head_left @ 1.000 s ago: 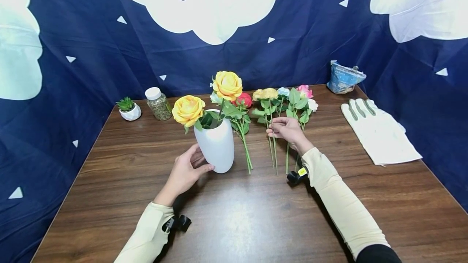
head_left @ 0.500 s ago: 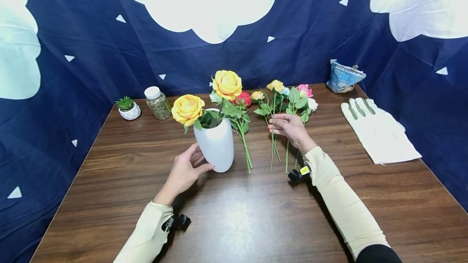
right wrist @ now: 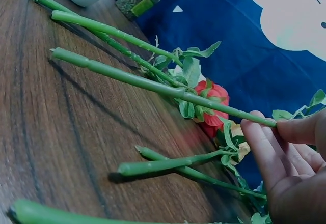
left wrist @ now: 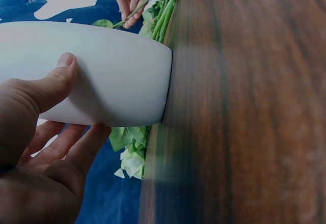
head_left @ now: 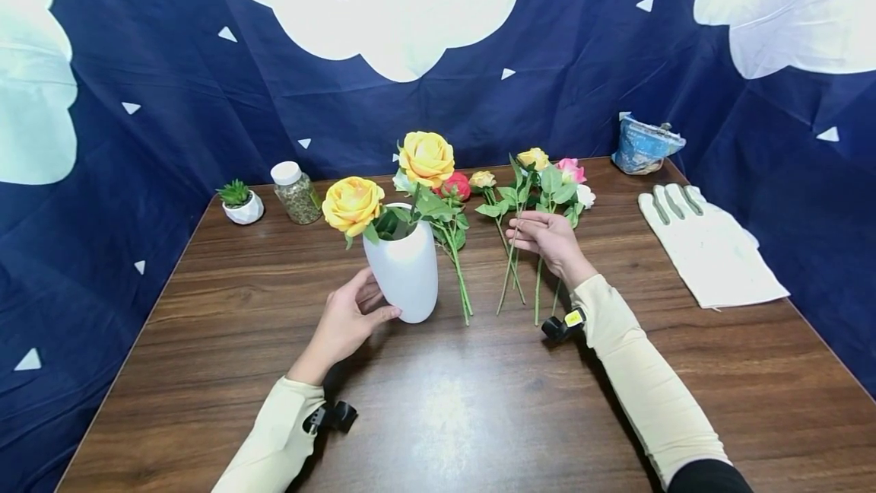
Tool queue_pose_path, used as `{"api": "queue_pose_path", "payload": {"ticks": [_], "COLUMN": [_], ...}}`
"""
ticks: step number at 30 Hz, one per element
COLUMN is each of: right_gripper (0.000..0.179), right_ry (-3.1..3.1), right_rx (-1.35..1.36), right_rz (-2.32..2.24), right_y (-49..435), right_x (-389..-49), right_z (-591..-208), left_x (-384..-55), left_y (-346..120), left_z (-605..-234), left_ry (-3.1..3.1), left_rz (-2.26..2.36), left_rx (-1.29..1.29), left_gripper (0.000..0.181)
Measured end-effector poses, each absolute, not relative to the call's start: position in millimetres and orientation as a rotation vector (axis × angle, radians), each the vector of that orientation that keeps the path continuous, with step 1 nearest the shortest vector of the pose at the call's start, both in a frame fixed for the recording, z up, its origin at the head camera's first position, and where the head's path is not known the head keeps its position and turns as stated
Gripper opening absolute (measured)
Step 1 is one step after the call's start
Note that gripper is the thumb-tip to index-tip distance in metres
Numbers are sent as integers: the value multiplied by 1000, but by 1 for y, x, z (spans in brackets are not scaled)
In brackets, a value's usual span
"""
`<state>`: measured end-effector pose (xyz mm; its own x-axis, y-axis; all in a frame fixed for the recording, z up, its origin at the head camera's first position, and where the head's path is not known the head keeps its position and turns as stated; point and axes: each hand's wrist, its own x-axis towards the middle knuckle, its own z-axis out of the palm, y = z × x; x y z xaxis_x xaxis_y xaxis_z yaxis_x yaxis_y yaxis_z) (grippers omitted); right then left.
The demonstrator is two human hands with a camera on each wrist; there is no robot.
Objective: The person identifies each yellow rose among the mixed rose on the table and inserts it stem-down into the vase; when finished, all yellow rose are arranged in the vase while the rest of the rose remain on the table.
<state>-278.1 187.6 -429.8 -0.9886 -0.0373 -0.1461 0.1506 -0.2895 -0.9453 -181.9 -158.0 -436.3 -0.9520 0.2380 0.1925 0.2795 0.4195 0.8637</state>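
Observation:
My left hand (head_left: 351, 319) grips the lower side of a white vase (head_left: 404, 280), thumb in front and fingers behind. Two large yellow roses (head_left: 352, 208) with green leaves stand in the vase. My right hand (head_left: 547, 240) pinches the stem (right wrist: 163, 88) of a yellow rose (head_left: 533, 158) between thumb and fingers; that stem slants down to the left above the table. Under and beside it lie a smaller yellow rose (head_left: 482, 179), a pink rose (head_left: 570, 170) and a white flower (head_left: 585, 196). A red rose (head_left: 455, 186) lies just right of the vase.
A potted succulent (head_left: 242, 205) and a white-lidded jar (head_left: 296, 195) of dried green bits stand at the back left. At the right are a blue bag (head_left: 645, 146) and a white glove (head_left: 712, 257). A dark blue cloth (head_left: 383, 120) hangs behind the wooden table (head_left: 452, 417).
The right hand has shifted slightly right with the yellow rose. Its bloom has swung right and its stem's lower end left, away from the smaller yellow rose. The left hand and vase stay put.

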Motion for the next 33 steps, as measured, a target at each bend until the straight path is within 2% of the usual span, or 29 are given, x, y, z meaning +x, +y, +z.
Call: {"api": "queue_pose_path", "payload": {"ticks": [3,7,33], "right_gripper": [16,11,16], "right_ry": [1767,1730,1595], "right_rx": [155,168,200], "right_rz": [-2477,-2542,-2909], "right_y": [190,192,198], "right_x": [-278,-279,-277], "right_z": [-430,-430,-418], "left_x": [-182,-182,-180], "left_y": [-158,-158,-157], "left_z": [-437,-437,-436], "left_ry": [-2612,-2611,-2612], "left_rz": [-1609,-1615,-1637], "left_rx": [-473,-472,-461], "left_gripper": [64,64,63]}}
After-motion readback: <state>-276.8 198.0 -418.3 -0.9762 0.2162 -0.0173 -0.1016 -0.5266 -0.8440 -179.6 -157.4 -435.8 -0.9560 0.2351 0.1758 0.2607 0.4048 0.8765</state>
